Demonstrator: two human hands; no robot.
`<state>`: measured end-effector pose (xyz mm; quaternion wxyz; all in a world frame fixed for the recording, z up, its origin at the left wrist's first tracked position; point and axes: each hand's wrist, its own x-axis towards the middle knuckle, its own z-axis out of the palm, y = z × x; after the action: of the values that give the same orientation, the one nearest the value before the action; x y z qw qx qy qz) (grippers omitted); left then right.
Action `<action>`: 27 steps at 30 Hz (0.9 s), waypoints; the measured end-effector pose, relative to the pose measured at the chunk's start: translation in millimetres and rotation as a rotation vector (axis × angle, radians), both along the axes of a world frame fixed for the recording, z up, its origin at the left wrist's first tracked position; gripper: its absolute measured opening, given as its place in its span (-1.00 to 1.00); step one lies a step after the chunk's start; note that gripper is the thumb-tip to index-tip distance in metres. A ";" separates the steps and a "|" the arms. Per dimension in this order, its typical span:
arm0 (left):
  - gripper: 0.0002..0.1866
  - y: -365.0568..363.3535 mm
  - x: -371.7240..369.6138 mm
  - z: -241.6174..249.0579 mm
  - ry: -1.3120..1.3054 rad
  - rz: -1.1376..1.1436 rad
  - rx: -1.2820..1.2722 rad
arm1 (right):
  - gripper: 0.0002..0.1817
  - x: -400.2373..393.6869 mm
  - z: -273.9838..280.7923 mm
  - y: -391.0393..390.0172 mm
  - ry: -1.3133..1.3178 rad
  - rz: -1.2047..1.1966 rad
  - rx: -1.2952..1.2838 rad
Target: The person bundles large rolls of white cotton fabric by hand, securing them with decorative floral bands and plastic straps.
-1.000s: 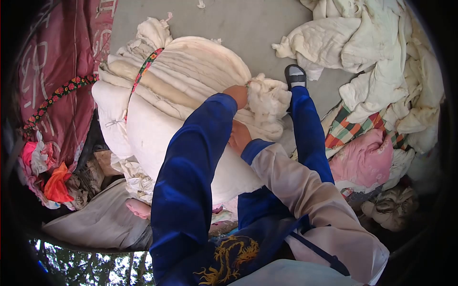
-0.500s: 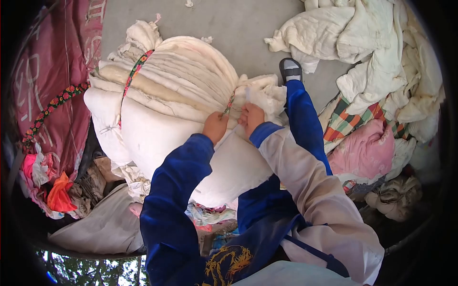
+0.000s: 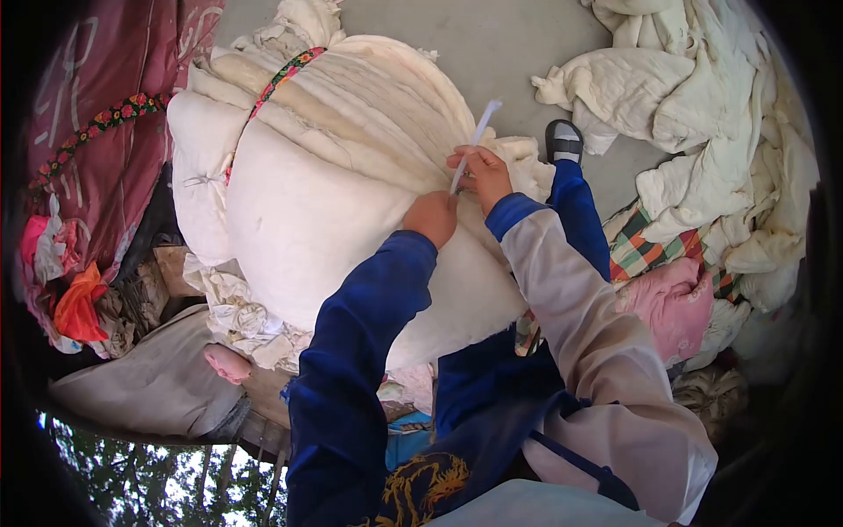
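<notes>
1. White strip: above the pale bundle, clamped between fingers of the right hand.
2. Left hand: at strip's lower end; cannot tell whether clamped.
3. Floral band: across bundle, apart from both hands.

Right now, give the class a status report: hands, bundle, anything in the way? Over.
Right hand pinching translucent strip, left hand at its lower end. White padding bundle beneath, floral band across it. Loose cream cloths off right, clear of hands.
</notes>
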<state>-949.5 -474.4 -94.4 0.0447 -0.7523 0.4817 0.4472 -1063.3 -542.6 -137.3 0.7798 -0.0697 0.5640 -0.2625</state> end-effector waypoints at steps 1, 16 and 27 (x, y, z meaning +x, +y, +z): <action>-0.62 -4.1 4.6 -7.0 0.024 0.031 -0.018 | -0.74 -0.3 -4.6 3.0 0.056 -0.149 0.103; -0.74 -40.7 24.7 -30.1 0.343 0.346 0.340 | -0.78 -36.9 51.5 90.8 0.166 0.212 -0.364; -0.72 -41.7 39.7 -67.4 0.245 -0.131 0.287 | -0.50 3.4 165.2 177.8 -0.073 1.304 -1.219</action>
<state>-909.8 -516.1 -161.8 0.1215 -0.6453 0.4629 0.5954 -1059.9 -364.8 27.9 0.6192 -0.7705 0.1497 -0.0231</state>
